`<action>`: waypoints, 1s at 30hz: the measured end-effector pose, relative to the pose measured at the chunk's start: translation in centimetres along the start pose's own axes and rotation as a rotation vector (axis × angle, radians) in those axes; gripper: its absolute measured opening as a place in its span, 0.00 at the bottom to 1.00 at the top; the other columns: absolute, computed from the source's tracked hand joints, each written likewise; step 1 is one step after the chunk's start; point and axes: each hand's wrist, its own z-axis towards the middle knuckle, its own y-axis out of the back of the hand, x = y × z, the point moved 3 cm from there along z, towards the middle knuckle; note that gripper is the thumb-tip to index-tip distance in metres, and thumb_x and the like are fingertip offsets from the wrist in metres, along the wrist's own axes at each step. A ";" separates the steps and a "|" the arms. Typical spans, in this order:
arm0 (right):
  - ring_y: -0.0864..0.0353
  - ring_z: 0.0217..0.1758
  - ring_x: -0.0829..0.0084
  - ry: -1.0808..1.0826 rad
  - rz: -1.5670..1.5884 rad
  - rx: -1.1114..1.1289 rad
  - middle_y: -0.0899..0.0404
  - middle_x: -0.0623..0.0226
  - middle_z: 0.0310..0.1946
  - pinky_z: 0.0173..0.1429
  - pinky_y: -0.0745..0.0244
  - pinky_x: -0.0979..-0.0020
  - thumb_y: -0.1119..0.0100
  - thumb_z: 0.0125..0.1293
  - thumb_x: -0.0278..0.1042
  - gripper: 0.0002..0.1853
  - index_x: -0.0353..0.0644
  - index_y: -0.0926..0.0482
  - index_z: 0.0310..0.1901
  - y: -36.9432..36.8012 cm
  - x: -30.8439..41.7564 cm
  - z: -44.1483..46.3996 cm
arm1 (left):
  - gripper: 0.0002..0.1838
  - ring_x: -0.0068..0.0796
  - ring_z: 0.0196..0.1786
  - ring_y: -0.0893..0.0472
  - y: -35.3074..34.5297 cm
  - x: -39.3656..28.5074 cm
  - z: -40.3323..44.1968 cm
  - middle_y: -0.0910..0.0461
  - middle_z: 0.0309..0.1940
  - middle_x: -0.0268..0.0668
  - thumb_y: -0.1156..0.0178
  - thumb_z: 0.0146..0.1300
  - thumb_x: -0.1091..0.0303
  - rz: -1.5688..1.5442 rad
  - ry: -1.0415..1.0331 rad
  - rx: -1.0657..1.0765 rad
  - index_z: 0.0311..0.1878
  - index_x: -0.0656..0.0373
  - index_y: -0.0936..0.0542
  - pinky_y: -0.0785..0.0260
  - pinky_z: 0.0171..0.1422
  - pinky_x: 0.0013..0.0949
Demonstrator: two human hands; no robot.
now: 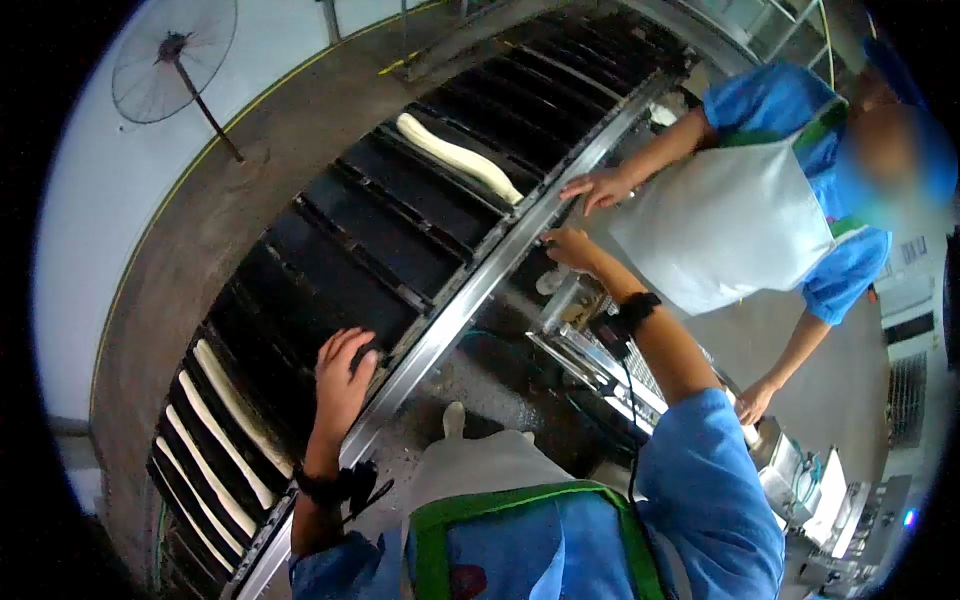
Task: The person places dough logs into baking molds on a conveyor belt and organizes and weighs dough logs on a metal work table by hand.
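Observation:
My left hand (345, 385) is over the near edge of a black slotted tray bed (345, 262), fingers loosely bent and thumb apart, with nothing visible in it. At the outer side of the metal rail (478, 290), my right hand (574, 250) has its fingers curled in; anything inside them is hidden. A long pale strip that looks like dough (455, 157) lies across a slot up the bed, its near end close to the rail. Several thinner pale strips (222, 425) lie in slots at the lower left, beyond my left hand.
A co-worker in a white apron (725, 215) stands across from my right arm, one hand (598, 188) by the rail. A metal frame (590, 350) is below my right forearm. Machines (800, 480) stand at the lower right, and a large fan (175, 48) by the wall.

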 end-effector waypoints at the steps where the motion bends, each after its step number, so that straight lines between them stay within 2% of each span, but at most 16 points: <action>1: 0.30 0.39 0.58 -0.018 0.012 0.000 0.28 0.55 0.34 0.44 0.38 0.61 0.49 0.49 0.35 0.18 0.43 0.32 0.44 0.2 0.0 -2.0 | 0.13 0.40 0.52 0.38 -1.0 -0.9 1.4 0.31 0.44 0.39 0.49 0.50 0.67 0.008 -0.056 0.028 0.40 0.57 0.28 0.48 0.55 0.36; 3: 0.31 0.41 0.59 0.029 0.096 -0.058 0.28 0.55 0.36 0.45 0.38 0.63 0.50 0.49 0.33 0.17 0.41 0.31 0.43 0.8 -0.2 -6.1 | 0.15 0.39 0.52 0.37 -3.4 -3.8 4.8 0.32 0.45 0.39 0.49 0.49 0.66 0.046 -0.166 0.071 0.42 0.57 0.29 0.48 0.55 0.36; 5: 0.32 0.44 0.60 -0.150 0.272 0.050 0.29 0.56 0.39 0.47 0.38 0.67 0.50 0.51 0.33 0.15 0.40 0.30 0.42 0.7 -1.2 -10.1 | 0.20 0.41 0.54 0.40 -6.9 -5.2 8.6 0.35 0.48 0.41 0.48 0.49 0.63 -0.072 -0.230 0.112 0.47 0.58 0.33 0.49 0.56 0.35; 7: 0.30 0.42 0.61 -0.099 0.345 -0.041 0.28 0.57 0.38 0.46 0.37 0.68 0.50 0.53 0.33 0.14 0.39 0.30 0.41 0.4 -2.1 -14.7 | 0.32 0.42 0.58 0.47 -11.6 -5.5 12.9 0.49 0.57 0.48 0.49 0.51 0.58 -0.343 -0.008 0.213 0.57 0.61 0.46 0.54 0.59 0.35; 10: 0.28 0.38 0.66 -0.326 0.457 -0.025 0.26 0.60 0.36 0.43 0.34 0.70 0.52 0.54 0.33 0.13 0.39 0.29 0.41 -1.2 -4.7 -22.8 | 0.38 0.39 0.60 0.50 -17.4 -6.0 19.4 0.52 0.57 0.51 0.50 0.49 0.57 -0.865 0.413 0.127 0.58 0.68 0.53 0.58 0.61 0.32; 13: 0.28 0.37 0.73 -0.544 0.603 -0.044 0.26 0.62 0.35 0.41 0.34 0.74 0.51 0.55 0.31 0.12 0.39 0.29 0.41 -1.0 -4.9 -29.5 | 0.37 0.38 0.54 0.41 -22.1 -4.3 24.2 0.46 0.54 0.51 0.44 0.44 0.58 -0.856 0.705 -0.128 0.53 0.72 0.46 0.46 0.53 0.36; 16: 0.28 0.36 0.73 -0.682 0.639 -0.126 0.25 0.63 0.33 0.40 0.34 0.75 0.51 0.54 0.28 0.10 0.38 0.28 0.40 0.1 -3.8 -33.8 | 0.38 0.39 0.53 0.40 -24.1 -0.5 24.8 0.44 0.51 0.52 0.41 0.40 0.57 -0.966 0.653 -0.224 0.52 0.71 0.44 0.43 0.52 0.38; 17: 0.28 0.35 0.74 -0.685 0.598 -0.164 0.25 0.64 0.33 0.39 0.33 0.75 0.52 0.54 0.28 0.10 0.38 0.28 0.39 -1.3 -4.9 -35.5 | 0.40 0.40 0.53 0.40 -25.1 1.2 25.4 0.45 0.52 0.52 0.40 0.39 0.56 -0.943 0.592 -0.283 0.52 0.70 0.44 0.43 0.53 0.39; 20: 0.27 0.34 0.75 -0.807 0.712 -0.221 0.25 0.65 0.32 0.38 0.33 0.75 0.52 0.53 0.26 0.10 0.37 0.28 0.38 -1.2 -5.1 -38.4 | 0.41 0.44 0.53 0.41 -24.1 -0.3 23.9 0.49 0.53 0.50 0.39 0.37 0.54 -0.591 0.797 -0.465 0.54 0.65 0.44 0.43 0.53 0.41; 21: 0.27 0.34 0.74 -0.722 0.654 -0.262 0.25 0.64 0.32 0.38 0.33 0.75 0.52 0.54 0.28 0.10 0.37 0.28 0.38 -2.4 -6.2 -39.7 | 0.39 0.43 0.51 0.41 -24.3 -0.2 23.7 0.48 0.51 0.49 0.42 0.38 0.51 -0.451 0.812 -0.503 0.52 0.63 0.43 0.43 0.52 0.40; 23: 0.28 0.37 0.71 -0.861 0.705 -0.236 0.26 0.60 0.35 0.41 0.34 0.72 0.52 0.53 0.28 0.10 0.37 0.28 0.38 -2.9 -6.7 -40.9 | 0.36 0.40 0.46 0.40 -24.1 0.9 23.9 0.45 0.46 0.47 0.48 0.40 0.47 -0.202 0.786 -0.536 0.50 0.61 0.42 0.43 0.49 0.39; 24: 0.29 0.37 0.71 -0.674 0.474 -0.181 0.26 0.60 0.34 0.41 0.35 0.72 0.52 0.53 0.28 0.10 0.37 0.28 0.38 -4.0 -7.6 -41.8 | 0.35 0.39 0.44 0.40 -24.0 1.7 24.1 0.44 0.44 0.45 0.51 0.41 0.44 -0.103 0.774 -0.540 0.49 0.59 0.41 0.43 0.47 0.38; 25: 0.29 0.36 0.70 -0.857 0.528 -0.113 0.26 0.61 0.33 0.41 0.35 0.72 0.53 0.54 0.28 0.10 0.37 0.28 0.38 -3.6 -8.2 -41.8 | 0.34 0.37 0.42 0.39 -24.0 2.6 24.5 0.43 0.42 0.44 0.55 0.42 0.42 -0.023 0.765 -0.549 0.48 0.58 0.40 0.43 0.45 0.37; 26: 0.29 0.36 0.70 -0.716 0.474 -0.166 0.26 0.60 0.33 0.41 0.35 0.71 0.53 0.55 0.29 0.10 0.37 0.28 0.38 -3.7 -9.0 -42.3 | 0.33 0.36 0.40 0.39 -24.1 3.8 25.2 0.42 0.40 0.43 0.58 0.43 0.40 0.046 0.767 -0.546 0.46 0.56 0.39 0.43 0.44 0.36; 27: 0.28 0.37 0.68 -0.940 0.670 -0.204 0.26 0.59 0.33 0.41 0.35 0.71 0.53 0.55 0.31 0.10 0.37 0.28 0.38 -4.4 -9.9 -43.0 | 0.33 0.35 0.38 0.39 -24.2 5.5 26.0 0.41 0.37 0.42 0.61 0.44 0.38 0.109 0.782 -0.537 0.45 0.55 0.39 0.43 0.42 0.36; 30: 0.28 0.37 0.65 -0.996 0.543 -0.251 0.26 0.59 0.33 0.42 0.34 0.68 0.53 0.55 0.35 0.12 0.38 0.28 0.38 -4.4 -9.6 -45.2 | 0.34 0.30 0.32 0.38 -25.3 14.8 28.6 0.37 0.30 0.38 0.70 0.46 0.31 0.230 0.916 -0.450 0.42 0.51 0.37 0.43 0.37 0.33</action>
